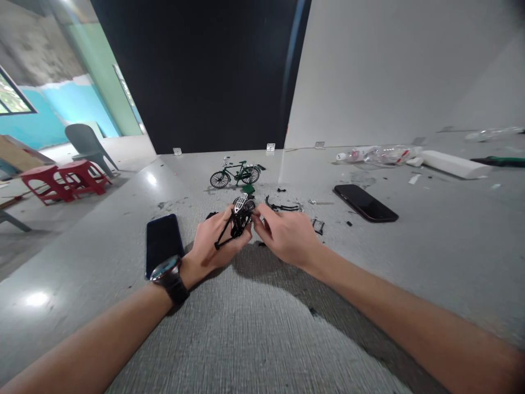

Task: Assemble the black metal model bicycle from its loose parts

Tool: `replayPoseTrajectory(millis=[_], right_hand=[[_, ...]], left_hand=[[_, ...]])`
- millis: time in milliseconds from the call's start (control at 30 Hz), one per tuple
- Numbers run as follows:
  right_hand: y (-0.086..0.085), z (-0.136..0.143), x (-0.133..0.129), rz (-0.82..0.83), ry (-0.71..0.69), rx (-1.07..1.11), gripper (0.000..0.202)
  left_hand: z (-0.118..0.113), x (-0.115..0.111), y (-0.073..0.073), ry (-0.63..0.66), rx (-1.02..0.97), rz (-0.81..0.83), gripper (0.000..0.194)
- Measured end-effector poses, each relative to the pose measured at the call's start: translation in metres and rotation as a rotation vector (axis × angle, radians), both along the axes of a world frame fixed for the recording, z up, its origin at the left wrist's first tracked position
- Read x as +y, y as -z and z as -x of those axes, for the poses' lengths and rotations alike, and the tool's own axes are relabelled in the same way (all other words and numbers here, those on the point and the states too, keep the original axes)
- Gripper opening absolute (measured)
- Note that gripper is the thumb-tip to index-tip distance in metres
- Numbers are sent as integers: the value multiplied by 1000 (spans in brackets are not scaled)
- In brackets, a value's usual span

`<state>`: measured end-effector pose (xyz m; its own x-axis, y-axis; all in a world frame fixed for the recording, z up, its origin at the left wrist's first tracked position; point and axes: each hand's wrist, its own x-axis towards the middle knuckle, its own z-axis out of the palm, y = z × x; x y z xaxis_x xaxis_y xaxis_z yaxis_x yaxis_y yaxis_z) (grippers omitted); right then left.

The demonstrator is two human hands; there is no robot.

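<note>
The left hand's (211, 239) fingers clasp the black toy bicycle (241, 221), its long axis slanting near left to far right; the right hand's (290, 232) fingers pinch its right side.

The light is soft and moderate, with a bright window (14, 96) far left of the black panel (205, 71), glare (two white spots) on the tabletop (246, 350) toward its lower left, a wide shadow well in front of it, and stretched, softened outer edges.
</note>
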<state>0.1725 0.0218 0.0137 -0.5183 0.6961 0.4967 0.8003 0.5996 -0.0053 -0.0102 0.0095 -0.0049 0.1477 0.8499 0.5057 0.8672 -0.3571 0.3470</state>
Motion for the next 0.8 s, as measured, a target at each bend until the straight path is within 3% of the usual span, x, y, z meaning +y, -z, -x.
replayPoseTrajectory(millis=[233,400,567,800], right_hand=[[1,1,1,-34,-13,23,36],[3,1,1,31,-32,125,36],[4,0,3,101,-70,272,29],[1,-2,2,153,-155,412,20]], left_hand=[[3,-1,-1,69,110,-27,25],[4,-5,-5,167,107,-41,30],[7,0,4,237,43,-105,40],[11,7,11,372,17,-116,36]])
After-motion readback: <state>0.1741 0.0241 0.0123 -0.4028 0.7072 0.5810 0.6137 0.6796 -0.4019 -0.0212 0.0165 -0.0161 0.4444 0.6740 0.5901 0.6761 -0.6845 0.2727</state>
